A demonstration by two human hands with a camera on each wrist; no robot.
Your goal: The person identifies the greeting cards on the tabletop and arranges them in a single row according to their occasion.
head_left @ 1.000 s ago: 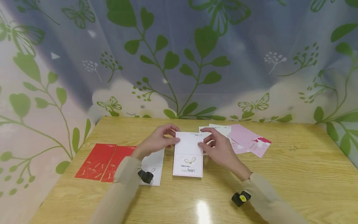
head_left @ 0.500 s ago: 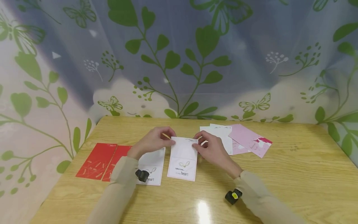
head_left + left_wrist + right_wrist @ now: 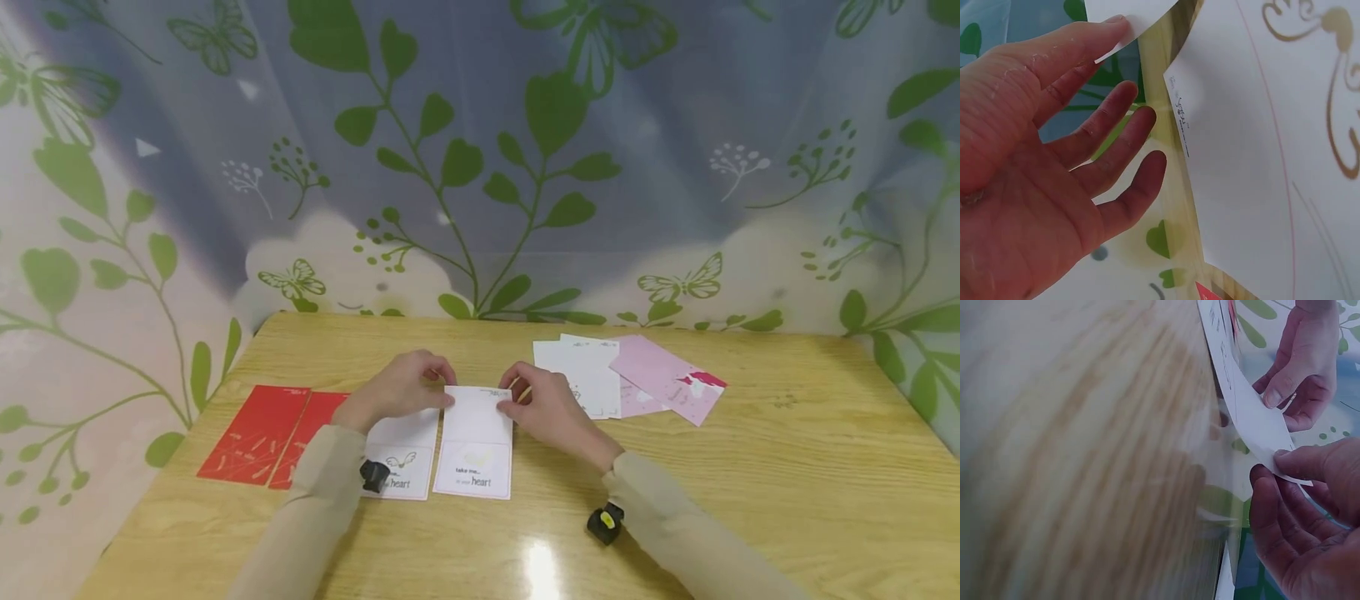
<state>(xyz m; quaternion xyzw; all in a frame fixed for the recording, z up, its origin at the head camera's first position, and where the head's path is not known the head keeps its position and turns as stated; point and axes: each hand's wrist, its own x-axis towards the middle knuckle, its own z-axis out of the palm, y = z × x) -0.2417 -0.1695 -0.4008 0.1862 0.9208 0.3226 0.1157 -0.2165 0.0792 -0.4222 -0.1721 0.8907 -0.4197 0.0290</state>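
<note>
So going across the wooden table point(image 3: 750, 500): two red cards point(image 3: 277, 432) sit flat at the far left, untouched. Next to them is a white "heart" card point(image 3: 405, 454) lying under the left wrist. The left hand point(image 3: 397, 387) pinches the top left corner of the white "take me... to your heart" card point(image 3: 476, 442), thumb and forefinger on the paper, other fingers loosely spread. The right hand point(image 3: 547, 408) pinches the top right corner the same way. Compared with a second ago, both hands have slid that card left and toward the person, so it's now just beside the other white card, nearly edge to edge. Looks like it's being lined up in the row. The white and pink pile point(image 3: 630, 379) stays put on the right.
</note>
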